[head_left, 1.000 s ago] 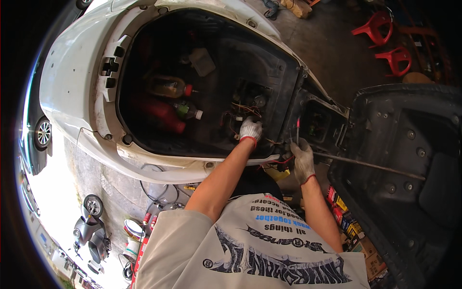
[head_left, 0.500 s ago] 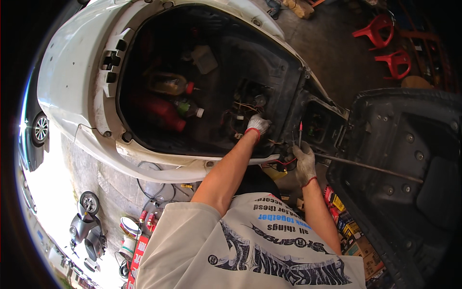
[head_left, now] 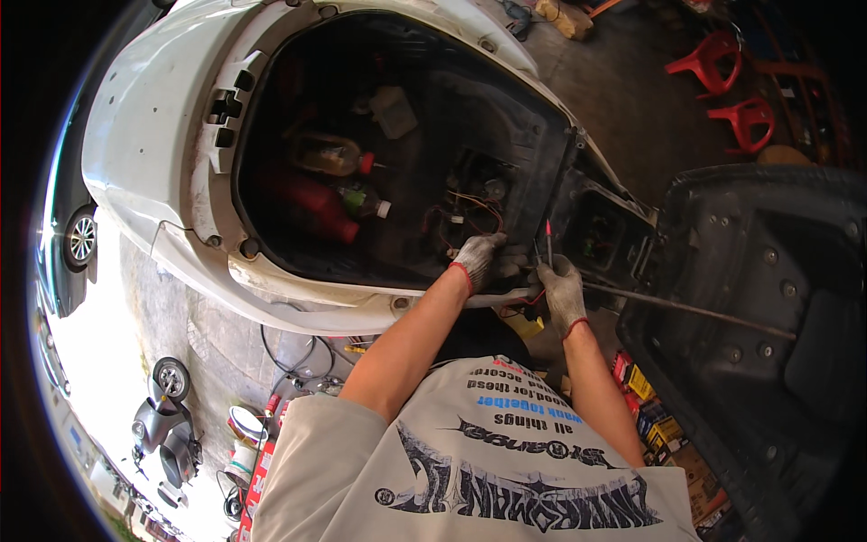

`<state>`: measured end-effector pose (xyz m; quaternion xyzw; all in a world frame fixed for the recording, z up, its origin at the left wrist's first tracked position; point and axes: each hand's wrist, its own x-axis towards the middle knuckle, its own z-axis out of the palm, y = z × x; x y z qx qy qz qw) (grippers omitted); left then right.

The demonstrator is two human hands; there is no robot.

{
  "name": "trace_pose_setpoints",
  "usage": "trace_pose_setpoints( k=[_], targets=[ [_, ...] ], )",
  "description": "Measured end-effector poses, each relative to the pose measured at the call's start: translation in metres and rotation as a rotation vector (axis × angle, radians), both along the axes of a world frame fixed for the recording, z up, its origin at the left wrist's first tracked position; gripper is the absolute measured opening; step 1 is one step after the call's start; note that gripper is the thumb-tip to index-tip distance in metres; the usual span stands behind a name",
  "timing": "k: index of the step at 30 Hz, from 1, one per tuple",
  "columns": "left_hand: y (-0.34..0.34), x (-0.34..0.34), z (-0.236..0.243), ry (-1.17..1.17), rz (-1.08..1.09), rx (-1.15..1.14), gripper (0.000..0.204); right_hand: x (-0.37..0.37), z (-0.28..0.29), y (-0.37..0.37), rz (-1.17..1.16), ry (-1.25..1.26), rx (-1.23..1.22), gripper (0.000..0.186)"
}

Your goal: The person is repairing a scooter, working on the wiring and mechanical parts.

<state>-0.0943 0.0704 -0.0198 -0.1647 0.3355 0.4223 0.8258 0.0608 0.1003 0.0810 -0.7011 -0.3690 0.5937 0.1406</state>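
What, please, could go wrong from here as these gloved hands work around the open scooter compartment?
The left hand might snag the loose wires close by. The slim red-tipped tool in the right hand could slip. The red-capped bottle lying in the compartment might leak toward those wires.

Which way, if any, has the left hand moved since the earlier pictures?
Yes: the left hand has moved down the picture, closer to the scooter compartment's near rim.
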Motion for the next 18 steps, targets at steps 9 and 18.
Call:
trace_pose_setpoints(
  k=[9,18],
  targets=[
    [0.001,0.003,0.017,0.233,-0.125,-0.091,0.025,-0.008,0.004,-0.006,0.273,-0.290,-0.045,0.023],
    [-0.003,0.003,0.026,0.420,-0.147,0.074,0.022,-0.019,0.018,-0.004,0.567,-0.572,0.193,0.027]
  ],
)
